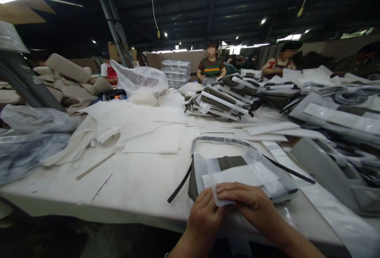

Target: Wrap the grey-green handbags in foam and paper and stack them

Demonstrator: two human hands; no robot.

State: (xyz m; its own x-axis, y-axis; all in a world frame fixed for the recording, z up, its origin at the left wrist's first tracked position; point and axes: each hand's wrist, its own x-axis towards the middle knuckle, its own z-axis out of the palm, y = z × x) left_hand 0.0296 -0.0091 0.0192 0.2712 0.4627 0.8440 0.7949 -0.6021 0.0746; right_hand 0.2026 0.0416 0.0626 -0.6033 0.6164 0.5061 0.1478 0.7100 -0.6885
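Observation:
A dark olive bag (192, 180) lies at the table's front edge, partly covered by translucent wrapping sheets and white padding (255, 174). Its strap, wrapped in clear film, arches behind it, with dark strap ends to each side. My left hand (206, 212) is closed on the near edge of a translucent sheet (219, 199) at the bag's front. Beside it, my right hand (247, 198) has its fingers pressed together over the same sheet edge. The two hands almost touch. What lies under the fingers is hidden.
White foam sheets (151, 139) spread over the table's left and middle. Wrapped bags (222, 101) are piled behind. A grey piece (329, 171) and more wrapped goods lie right. Plastic bags (32, 143) lie left. Other people, including one person (211, 65), are across the table.

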